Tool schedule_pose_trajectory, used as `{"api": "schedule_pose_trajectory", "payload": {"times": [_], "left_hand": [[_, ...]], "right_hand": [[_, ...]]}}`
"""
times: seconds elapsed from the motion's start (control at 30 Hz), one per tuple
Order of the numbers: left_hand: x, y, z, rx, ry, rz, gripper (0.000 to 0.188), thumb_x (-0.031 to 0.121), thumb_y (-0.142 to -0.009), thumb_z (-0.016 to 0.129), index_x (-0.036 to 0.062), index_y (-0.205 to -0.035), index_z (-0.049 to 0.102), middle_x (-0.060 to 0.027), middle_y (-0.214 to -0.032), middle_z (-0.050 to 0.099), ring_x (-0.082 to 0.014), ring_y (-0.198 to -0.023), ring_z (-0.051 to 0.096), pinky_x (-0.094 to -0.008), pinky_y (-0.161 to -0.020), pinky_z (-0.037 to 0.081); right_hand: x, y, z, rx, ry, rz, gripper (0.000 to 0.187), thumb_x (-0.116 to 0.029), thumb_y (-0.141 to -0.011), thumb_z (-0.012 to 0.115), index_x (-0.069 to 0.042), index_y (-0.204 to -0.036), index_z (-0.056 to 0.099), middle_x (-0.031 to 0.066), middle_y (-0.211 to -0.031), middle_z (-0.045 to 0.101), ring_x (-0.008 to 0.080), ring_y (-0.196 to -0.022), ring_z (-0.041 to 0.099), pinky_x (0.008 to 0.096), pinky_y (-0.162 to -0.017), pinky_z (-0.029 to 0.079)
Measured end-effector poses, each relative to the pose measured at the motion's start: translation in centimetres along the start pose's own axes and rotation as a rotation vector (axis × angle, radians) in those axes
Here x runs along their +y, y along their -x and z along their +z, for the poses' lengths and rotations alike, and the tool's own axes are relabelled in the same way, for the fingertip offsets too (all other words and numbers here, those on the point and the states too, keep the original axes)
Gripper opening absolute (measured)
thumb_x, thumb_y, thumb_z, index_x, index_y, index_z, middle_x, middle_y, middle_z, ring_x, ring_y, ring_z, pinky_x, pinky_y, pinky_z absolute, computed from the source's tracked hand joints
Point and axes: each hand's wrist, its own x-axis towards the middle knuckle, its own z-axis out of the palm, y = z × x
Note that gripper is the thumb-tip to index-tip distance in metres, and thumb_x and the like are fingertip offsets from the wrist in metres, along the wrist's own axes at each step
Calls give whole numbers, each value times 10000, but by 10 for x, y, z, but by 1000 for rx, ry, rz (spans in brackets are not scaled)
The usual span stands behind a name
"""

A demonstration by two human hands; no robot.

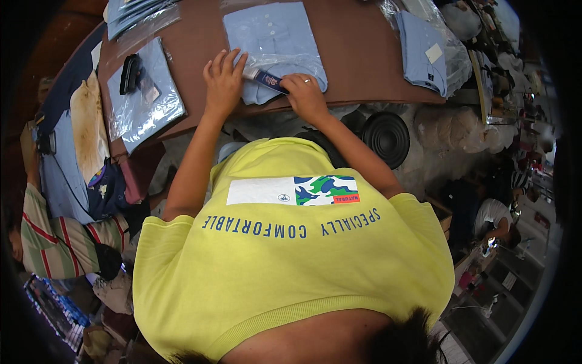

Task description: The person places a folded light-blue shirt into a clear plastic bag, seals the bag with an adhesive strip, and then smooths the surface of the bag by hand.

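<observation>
A folded light-blue shirt (pixel 276 33) with buttons down its front lies in a clear plastic bag on the brown table. Across the near end of the bag runs a dark-blue band (pixel 267 79) with a whitish left end; whether it is a label or part of the bag I cannot tell. My right hand (pixel 305 96), with a ring on one finger, closes its fingertips on the right end of this band. At the bag's left edge rests my left hand (pixel 225 82), palm down, fingers stretched out and slightly apart.
Another bagged blue shirt (pixel 145 100) lies to the left, with a small black object (pixel 129 74) on top. More bagged shirts (pixel 136 15) are stacked at far left; one (pixel 420 51) sits at right. A co-worker in a striped top (pixel 73 236) is at left. A round black ribbed object (pixel 386 140) stands beyond the table's near edge.
</observation>
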Motion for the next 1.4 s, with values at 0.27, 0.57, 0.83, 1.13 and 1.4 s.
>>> {"api": "schedule_pose_trajectory", "payload": {"times": [0.27, 0.57, 0.83, 1.13, 1.4], "left_hand": [[-9, 5, -29, -42, 379, 92, 430, 28, -666, 716, 120, -1082, 653, -45, -1300, 506, -296, -1242, 415, -458, -992, 347], [20, 31, -89, 0, 600, 82, 287, 48, -736, 728, 72, -1015, 665, -38, -741, 561, -183, -628, 585, -312, -563, 464], [70, 7, -120, -14, 939, -303, 314, 0, -817, 671, 27, -1128, 635, -57, -811, 634, -65, -608, 552, -226, -527, 447], [79, -20, -97, -280, 1179, -302, 616, 130, -724, 813, 97, -1257, 506, -43, -957, 589, -155, -906, 594, -295, -716, 463], [50, -23, -23, -169, 279, 173, 479, 103, -733, 728, 135, -1185, 574, -63, -1022, 605, -265, -1000, 567, -413, -891, 405]], "right_hand": [[8, 0, 1, 53, -263, 75, 389, 28, -676, 666, -94, -1039, 601, 76, -1080, 611, 313, -1059, 542, 419, -932, 407], [-6, 12, -27, 29, -201, 150, 402, -60, -722, 752, -75, -1088, 588, 108, -1118, 551, 303, -1055, 537, 388, -899, 436], [-30, 19, -51, 132, -509, 88, 394, -50, -726, 752, -56, -1084, 587, 117, -1053, 576, 292, -933, 608, 339, -794, 503], [0, 23, -29, 139, -859, 529, 303, -124, -910, 628, -27, -1182, 537, 96, -1043, 627, 206, -940, 643, 294, -774, 529], [9, 35, -19, 178, -1175, 860, 203, -142, -946, 591, -21, -1108, 582, 35, -1010, 642, 105, -842, 610, 245, -741, 500]]}}
